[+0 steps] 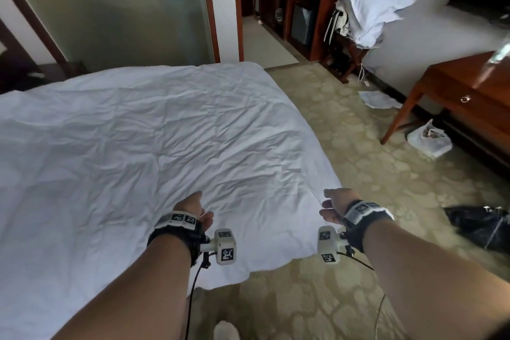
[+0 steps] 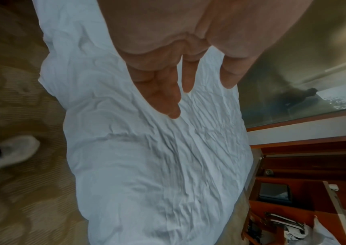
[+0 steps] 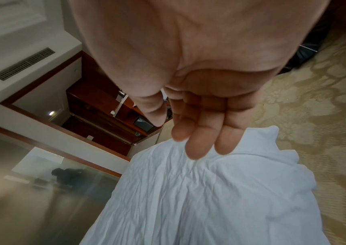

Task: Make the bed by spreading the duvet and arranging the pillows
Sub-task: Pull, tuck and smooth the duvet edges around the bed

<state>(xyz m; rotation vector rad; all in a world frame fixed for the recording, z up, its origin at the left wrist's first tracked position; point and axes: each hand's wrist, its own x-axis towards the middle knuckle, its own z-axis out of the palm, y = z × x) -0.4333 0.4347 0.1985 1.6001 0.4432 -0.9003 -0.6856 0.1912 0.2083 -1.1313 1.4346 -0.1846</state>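
A wrinkled white duvet [image 1: 151,132] lies spread flat over the whole bed, its near right corner hanging toward the carpet. My left hand [image 1: 197,201] hovers over the duvet's near edge, fingers straight and spread in the left wrist view [image 2: 185,82] above the cloth [image 2: 147,165]. My right hand [image 1: 328,201] is at the duvet's right edge; in the right wrist view [image 3: 180,132] its relaxed fingers reach just over the duvet [image 3: 188,199], and I cannot tell whether they touch it. White pillows [image 1: 369,0] are piled on a rack by the far wall, off the bed.
A wooden desk [image 1: 469,91] stands at the right with a white plastic bag [image 1: 429,141] beneath it. A black bag [image 1: 480,226] and loose papers [image 1: 378,99] lie on the patterned carpet. A dark wood cabinet [image 1: 303,22] and a glass wall [image 1: 110,8] stand beyond the bed.
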